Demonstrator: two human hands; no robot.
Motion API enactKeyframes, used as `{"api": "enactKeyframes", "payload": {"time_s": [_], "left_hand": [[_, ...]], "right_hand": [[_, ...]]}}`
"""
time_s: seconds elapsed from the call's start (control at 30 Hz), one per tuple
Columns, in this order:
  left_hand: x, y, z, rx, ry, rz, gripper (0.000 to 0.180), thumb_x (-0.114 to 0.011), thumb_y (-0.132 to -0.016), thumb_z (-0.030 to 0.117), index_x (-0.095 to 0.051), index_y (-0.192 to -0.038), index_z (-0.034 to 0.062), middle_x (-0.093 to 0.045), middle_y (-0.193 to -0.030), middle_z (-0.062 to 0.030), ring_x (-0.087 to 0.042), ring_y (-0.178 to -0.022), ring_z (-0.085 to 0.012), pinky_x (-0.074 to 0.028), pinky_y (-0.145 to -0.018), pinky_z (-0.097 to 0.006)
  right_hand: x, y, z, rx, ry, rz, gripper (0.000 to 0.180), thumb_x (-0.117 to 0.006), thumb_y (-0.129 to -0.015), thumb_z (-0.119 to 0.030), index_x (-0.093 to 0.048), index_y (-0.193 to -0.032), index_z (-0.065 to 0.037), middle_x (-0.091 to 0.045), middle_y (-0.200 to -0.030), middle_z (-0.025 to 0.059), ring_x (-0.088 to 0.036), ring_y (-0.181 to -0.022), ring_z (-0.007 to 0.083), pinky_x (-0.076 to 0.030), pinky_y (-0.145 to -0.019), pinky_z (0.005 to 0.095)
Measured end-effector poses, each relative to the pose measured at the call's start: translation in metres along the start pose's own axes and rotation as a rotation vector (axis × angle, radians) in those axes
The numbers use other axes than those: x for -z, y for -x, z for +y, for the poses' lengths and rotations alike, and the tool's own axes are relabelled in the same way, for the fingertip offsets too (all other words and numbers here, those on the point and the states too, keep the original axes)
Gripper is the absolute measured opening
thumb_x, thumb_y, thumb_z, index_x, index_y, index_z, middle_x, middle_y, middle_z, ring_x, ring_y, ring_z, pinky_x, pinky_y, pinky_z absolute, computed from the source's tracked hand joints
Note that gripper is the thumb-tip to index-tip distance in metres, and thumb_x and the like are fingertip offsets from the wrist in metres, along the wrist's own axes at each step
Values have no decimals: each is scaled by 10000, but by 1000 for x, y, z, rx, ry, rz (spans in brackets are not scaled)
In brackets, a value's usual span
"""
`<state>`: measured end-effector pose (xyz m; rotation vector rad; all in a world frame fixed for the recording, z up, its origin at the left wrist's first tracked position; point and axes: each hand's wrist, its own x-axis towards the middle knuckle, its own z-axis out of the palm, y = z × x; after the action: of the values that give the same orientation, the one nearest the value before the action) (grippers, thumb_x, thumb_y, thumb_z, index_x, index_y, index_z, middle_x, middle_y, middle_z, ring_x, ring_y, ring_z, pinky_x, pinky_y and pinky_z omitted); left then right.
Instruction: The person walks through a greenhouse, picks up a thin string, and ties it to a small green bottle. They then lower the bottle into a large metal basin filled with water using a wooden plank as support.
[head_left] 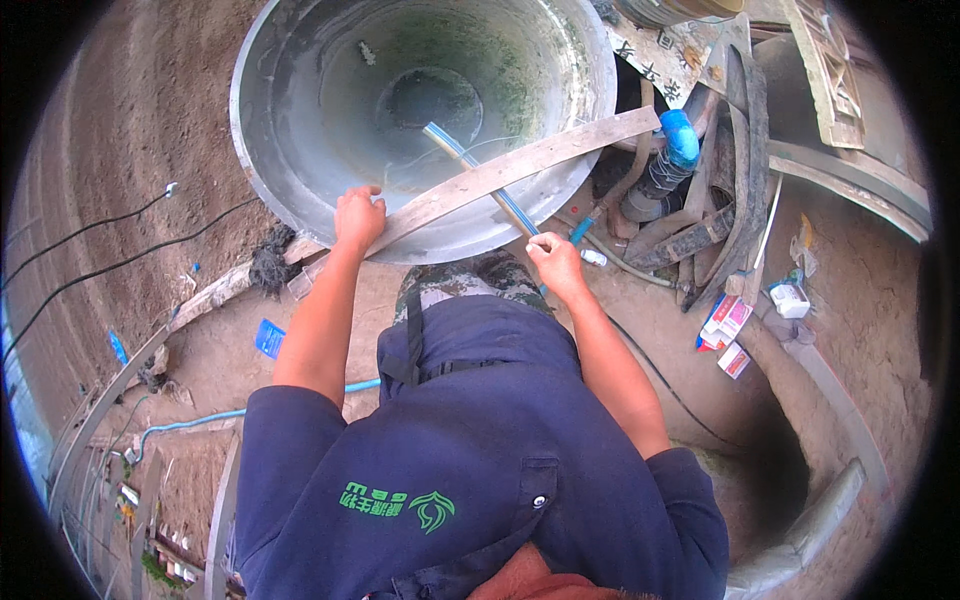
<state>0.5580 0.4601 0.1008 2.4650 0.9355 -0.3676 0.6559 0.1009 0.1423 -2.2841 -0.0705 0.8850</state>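
Observation:
A large grey round tub [300, 150] stands in front of me, its inside stained and greenish. A bowed wooden plank [530, 163] lies slantwise across its near right part. Beneath the plank passes a striped blue, white and yellowish tube [452, 146], its far end over the tub. My right hand [555, 262] is closed around the tube's near end, just outside the rim. My left hand [360, 217] is over the near left rim, beside the plank's lower end. Its fingers are curled, and what they hold, if anything, is too small to make out.
To the right of the tub stand a blue pipe elbow [680, 140], hoses and a heap of old boards [740, 180]. Small boxes [727, 318] lie on the dirt at right, above a dark pit [750, 470]. Black cables [100, 268] cross the soil at left.

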Motion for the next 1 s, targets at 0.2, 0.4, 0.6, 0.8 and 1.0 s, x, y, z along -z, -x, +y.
{"api": "enactKeyframes", "payload": {"time_s": [0.2,0.4,0.6,0.8,1.0], "left_hand": [[21,50,17,-190,272,305,195,-658,-823,75,-693,-1014,61,-669,-1079,-159,-600,-1049,-347,-458,-938,-436],[-8,117,28,-9,540,196,186,-644,-843,79,-704,-1010,24,-683,-1041,-156,-646,-999,-298,-504,-893,-394],[-57,162,-5,369,729,-156,227,-630,-920,157,-698,-1069,-1,-686,-970,-61,-648,-812,-151,-524,-704,-293],[-65,208,-46,822,1015,-155,235,-617,-940,210,-638,-1116,56,-666,-960,-34,-633,-808,-151,-505,-644,-293],[-69,252,-50,967,1076,-93,203,-625,-946,224,-615,-1107,100,-652,-961,-11,-632,-807,-137,-499,-646,-276]], "right_hand": [[4,-10,9,-1,7,-23,256,-690,-867,-225,-714,-1020,-22,-731,-933,169,-709,-878,281,-536,-799,359],[10,-27,18,-55,-13,-99,255,-698,-860,-239,-722,-1004,-29,-735,-913,161,-712,-854,264,-536,-782,356],[14,-42,34,75,34,-133,198,-694,-866,-185,-708,-945,-4,-686,-740,39,-623,-649,104,-495,-607,287],[28,-49,39,89,85,-188,189,-696,-865,-189,-711,-929,-13,-686,-727,46,-628,-630,110,-497,-603,295],[36,-55,60,64,111,-243,183,-698,-867,-192,-712,-920,-18,-688,-724,51,-630,-615,114,-497,-590,298]]}}
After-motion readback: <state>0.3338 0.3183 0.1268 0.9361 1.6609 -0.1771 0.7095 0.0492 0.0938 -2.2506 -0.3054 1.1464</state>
